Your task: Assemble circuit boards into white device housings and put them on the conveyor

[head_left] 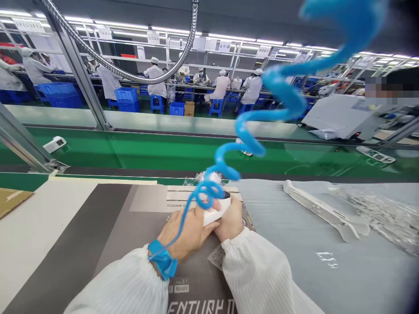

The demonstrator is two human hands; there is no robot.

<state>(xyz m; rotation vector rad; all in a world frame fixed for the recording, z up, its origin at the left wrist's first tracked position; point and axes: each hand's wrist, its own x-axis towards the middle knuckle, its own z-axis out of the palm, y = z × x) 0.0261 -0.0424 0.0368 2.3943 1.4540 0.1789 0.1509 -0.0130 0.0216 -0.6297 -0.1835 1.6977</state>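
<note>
Left hand [188, 231] and right hand [231, 223] both wrap closed fingers around a small white plastic device [216, 212] over the dark printed cardboard sheet [131, 226]; it seems light, rigid and smooth, best gripped along its sides.

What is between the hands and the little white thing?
Nothing visible. The left hand and right hand both hold the white device; the blue coiled cord only loops over them.

We log — device [216, 212] in the left hand [188, 233]: white; wrist strap [163, 261] and coiled cord [248, 131] on it: blue; sleeves [131, 279] behind: white, finely striped; belt [163, 150] beyond: green.
</note>
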